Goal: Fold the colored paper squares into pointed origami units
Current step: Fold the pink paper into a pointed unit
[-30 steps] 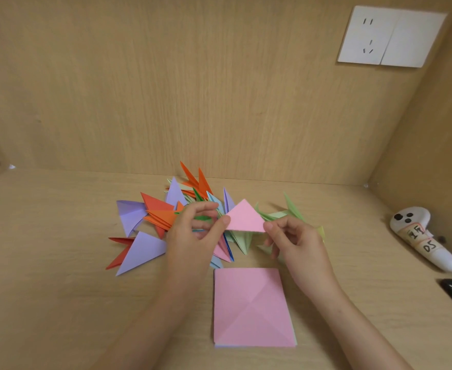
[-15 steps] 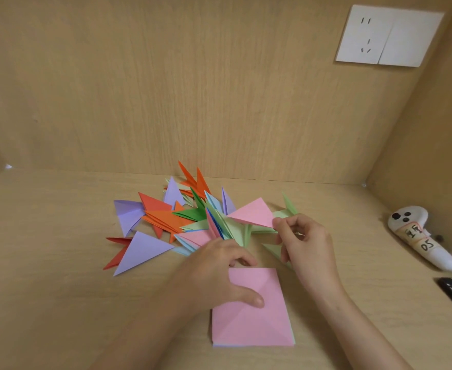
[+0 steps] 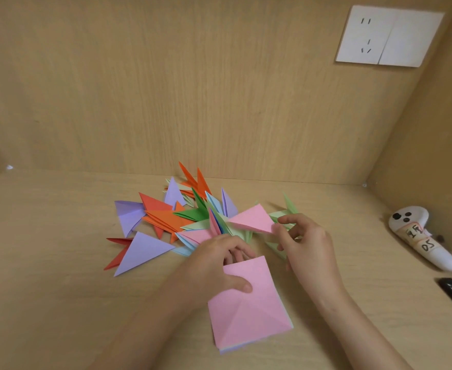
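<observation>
Left hand (image 3: 216,265) has left the folded pink pointed paper unit (image 3: 251,218), now pinched by right hand (image 3: 306,243) alone above the multicoloured pile of folded units (image 3: 166,218), and grips the top creased pink paper square (image 3: 248,311) by its far edge, so the next unit is probably starting.

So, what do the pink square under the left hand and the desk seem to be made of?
Pink square: thin matte paper, it seems; crisp diagonal creases show. Desk: probably laminate board, smooth and matte; even, printed-looking wood grain, though real wood is possible.
</observation>
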